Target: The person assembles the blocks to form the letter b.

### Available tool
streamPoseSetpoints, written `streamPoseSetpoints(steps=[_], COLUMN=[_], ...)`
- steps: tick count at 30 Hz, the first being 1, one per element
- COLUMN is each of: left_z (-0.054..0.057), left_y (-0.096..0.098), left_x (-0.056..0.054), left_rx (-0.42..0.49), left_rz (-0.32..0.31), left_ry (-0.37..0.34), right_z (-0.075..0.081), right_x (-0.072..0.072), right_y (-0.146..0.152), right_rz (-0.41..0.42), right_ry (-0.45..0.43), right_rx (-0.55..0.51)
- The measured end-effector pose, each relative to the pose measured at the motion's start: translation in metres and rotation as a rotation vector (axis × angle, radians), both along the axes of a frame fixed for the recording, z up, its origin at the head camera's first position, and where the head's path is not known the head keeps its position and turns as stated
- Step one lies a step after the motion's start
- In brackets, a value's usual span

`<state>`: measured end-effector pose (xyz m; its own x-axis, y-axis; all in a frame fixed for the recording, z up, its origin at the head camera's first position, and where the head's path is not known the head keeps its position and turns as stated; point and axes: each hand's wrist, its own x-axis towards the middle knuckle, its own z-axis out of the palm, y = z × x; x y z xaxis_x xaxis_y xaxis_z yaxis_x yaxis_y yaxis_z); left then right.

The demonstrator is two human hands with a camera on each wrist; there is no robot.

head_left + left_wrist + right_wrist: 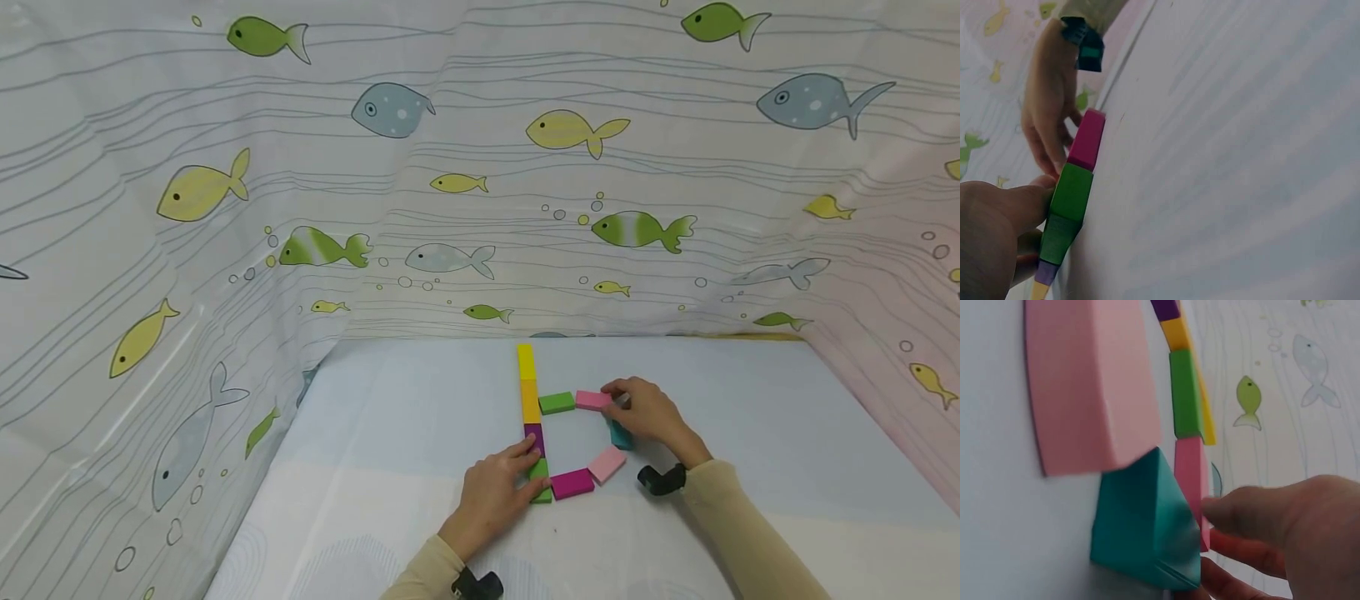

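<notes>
Coloured rectangular blocks form a straight column with a loop on its right side. In the head view the column has a yellow block (527, 362), an orange-yellow block (531, 404), a purple block (534, 429) and a green block (542, 498). My left hand (491, 496) rests its fingertips on the purple and green blocks. Around the loop run another green block (557, 403), a pink block (591, 401), a teal block (1129, 519), a light pink block (607, 465) and a magenta block (572, 484). My right hand (651, 410) pinches the pink block's right end, beside the teal block, which it partly hides.
A pale cloth (390, 417) covers the table. Behind it and at both sides hang sheets printed with fish (637, 229). Each wrist wears a small black camera (662, 479).
</notes>
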<state>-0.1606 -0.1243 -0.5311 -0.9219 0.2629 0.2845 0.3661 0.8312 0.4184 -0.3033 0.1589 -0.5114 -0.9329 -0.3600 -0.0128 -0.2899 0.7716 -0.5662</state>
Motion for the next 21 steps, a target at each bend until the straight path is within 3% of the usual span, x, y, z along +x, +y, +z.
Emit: streamPoseSetpoints(steps=[6, 16, 21], left_z=[0.000, 0.001, 0.000], left_y=[0.000, -0.001, -0.001], left_x=[0.000, 0.000, 0.000], left_rx=[0.006, 0.006, 0.013], left_rz=[-0.004, -0.008, -0.008], left_ry=[0.005, -0.012, -0.016], right_z=[0.007, 0.022, 0.022], right_x=[-0.001, 0.001, 0.004], right_y=[0.015, 0.034, 0.034], right_rz=[-0.003, 0.136, 0.174], right_ry=[-0.029, -0.212, -0.246], right_rx=[-0.038, -0.025, -0.037])
